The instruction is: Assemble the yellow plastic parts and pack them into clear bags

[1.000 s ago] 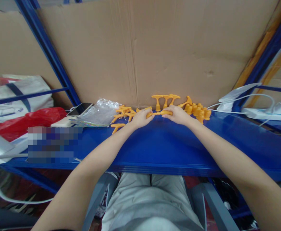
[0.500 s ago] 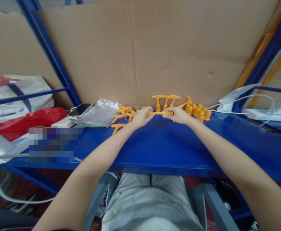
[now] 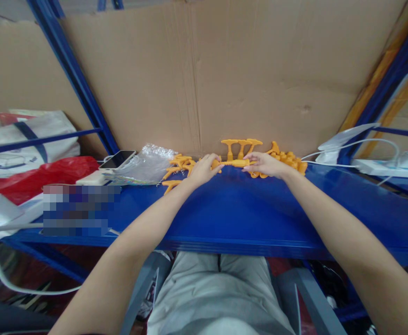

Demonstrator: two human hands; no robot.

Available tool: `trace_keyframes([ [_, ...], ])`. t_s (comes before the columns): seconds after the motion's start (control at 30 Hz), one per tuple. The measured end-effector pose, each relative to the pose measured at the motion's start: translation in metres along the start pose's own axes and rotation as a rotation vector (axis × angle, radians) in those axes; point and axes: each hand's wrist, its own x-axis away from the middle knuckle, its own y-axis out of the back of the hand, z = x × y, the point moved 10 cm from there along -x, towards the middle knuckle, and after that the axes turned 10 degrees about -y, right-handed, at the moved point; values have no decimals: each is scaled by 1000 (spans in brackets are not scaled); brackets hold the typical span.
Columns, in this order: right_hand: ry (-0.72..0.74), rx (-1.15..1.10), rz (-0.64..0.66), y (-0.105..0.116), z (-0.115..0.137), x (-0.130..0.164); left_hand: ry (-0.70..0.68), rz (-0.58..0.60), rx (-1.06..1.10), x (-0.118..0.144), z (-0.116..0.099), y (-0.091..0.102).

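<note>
My left hand point(image 3: 204, 169) is closed around the left end of a yellow-orange plastic T-handled piece point(image 3: 237, 163). The piece lies level, with a thin neck and a thicker ribbed barrel showing between my hands. My right hand point(image 3: 265, 164) pinches its right end with the fingertips. Behind it, several yellow T-handled pieces point(image 3: 241, 148) stand upright against the cardboard. A cluster of short yellow parts point(image 3: 292, 160) lies beside and partly behind my right hand. By my left forearm are yellow pistol-shaped pieces point(image 3: 179, 162), some with small metal chains.
The blue shelf point(image 3: 238, 209) has a cardboard sheet point(image 3: 259, 70) at its back. To the left lie a clear plastic bag point(image 3: 148, 165), a phone point(image 3: 119, 159) and a red bag point(image 3: 57, 172). White cables and a power strip point(image 3: 388, 166) are at right.
My right hand has shifted right along the piece, uncovering more of the ribbed barrel and covering more of the parts at right. My left hand has barely moved.
</note>
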Motion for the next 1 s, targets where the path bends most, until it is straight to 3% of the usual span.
trace_keyframes([
  [0.2, -74, -99, 76, -8, 1, 7, -8, -14, -47, 2, -1, 2],
  [0.4, -195, -157, -4, -11, -3, 9, -18, -25, -55, 3, -5, 4],
  [0.5, -190, -186, -1, -13, 0, 10, -23, -30, -71, 3, -4, 5],
  [0.7, -163, -205, 131, -17, 6, 15, -25, -48, -100, 2, 0, 7],
  [0.9, -177, -182, 152, -23, 3, 14, -71, -82, -76, 3, -3, 13],
  [1.0, -209, -202, 99, -25, 0, 12, -79, -89, -69, 3, -5, 15],
])
